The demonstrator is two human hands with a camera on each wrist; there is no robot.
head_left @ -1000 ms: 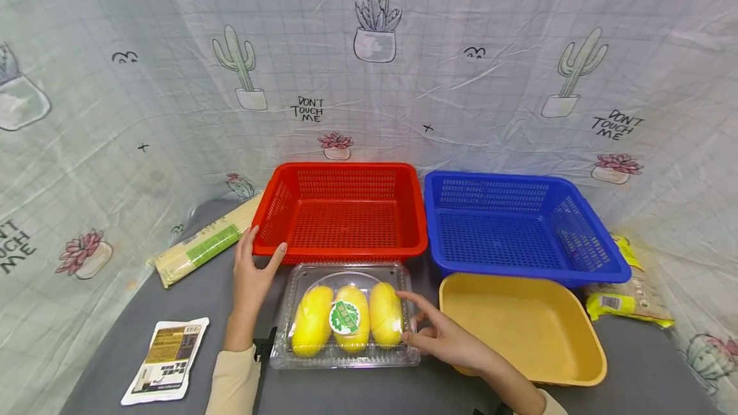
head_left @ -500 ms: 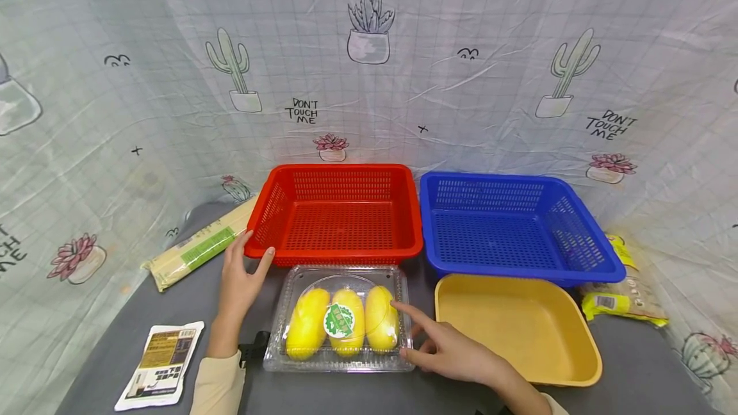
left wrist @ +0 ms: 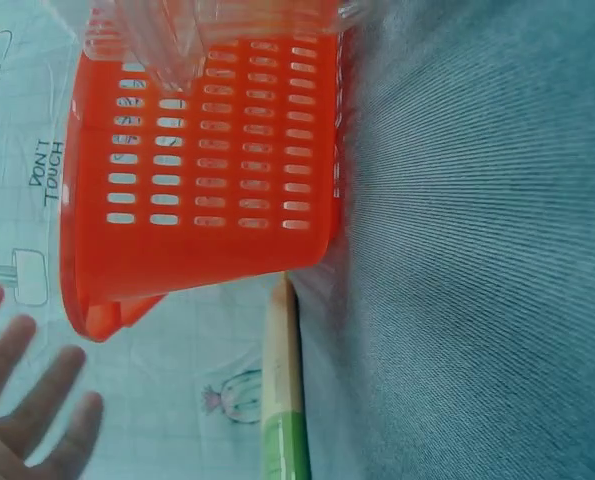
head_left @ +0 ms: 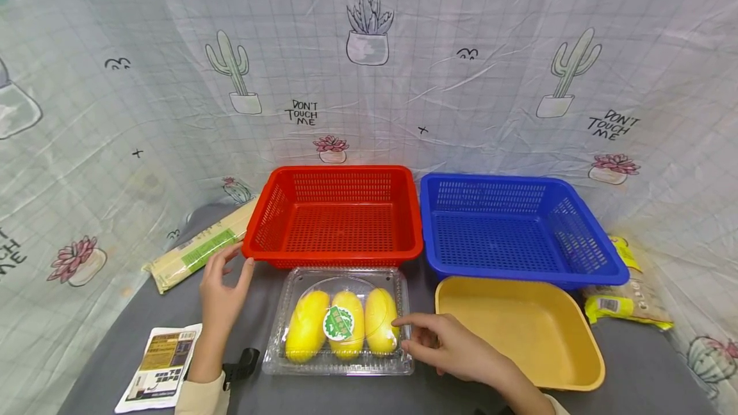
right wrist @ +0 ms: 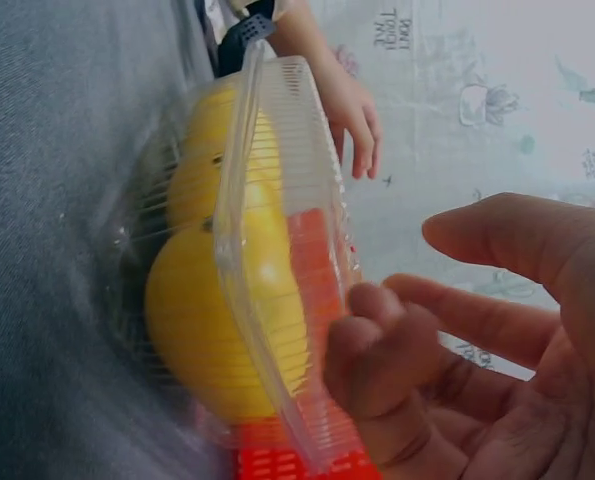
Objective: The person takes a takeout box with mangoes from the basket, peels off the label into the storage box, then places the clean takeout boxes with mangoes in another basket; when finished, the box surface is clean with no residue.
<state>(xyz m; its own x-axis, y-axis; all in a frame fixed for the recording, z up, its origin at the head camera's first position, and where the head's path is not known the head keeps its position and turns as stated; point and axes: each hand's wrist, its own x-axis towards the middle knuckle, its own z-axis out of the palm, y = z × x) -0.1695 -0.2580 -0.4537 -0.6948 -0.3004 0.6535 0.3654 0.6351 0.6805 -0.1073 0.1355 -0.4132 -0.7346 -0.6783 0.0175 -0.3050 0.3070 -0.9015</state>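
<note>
a: start with the head view. where's the box?
b: the clear plastic box (head_left: 340, 367) sits on the gray counter (head_left: 323, 396), just in front of the red basket (head_left: 334, 256), with three yellow fruits (head_left: 307, 327) inside.

a: and the hands?
b: the right hand (head_left: 452, 346) is at the box's right edge, index finger over the lid, the others bent in. the left hand (head_left: 225, 293) is off to the box's left, near the basket's corner, thumb and fingers apart, holding nothing.

a: what does the left wrist view add?
b: spread fingers, well apart from the basket's wall, and a cream-and-green packet (left wrist: 277, 370) beside it. the box only peeks in at the top.

a: the right wrist view?
b: there's a wide gap between thumb and index, and nothing is pinched. the fingers are right by the box's rim; i can't tell whether they touch.

a: so which step is this?
b: i'd judge it's getting the hands placed about the box, with no grip yet. a two-handed hold would call for bringing the left hand in to the near-left edge and closing the right fingers on the rim, gently, since the plastic looks thin.
</note>
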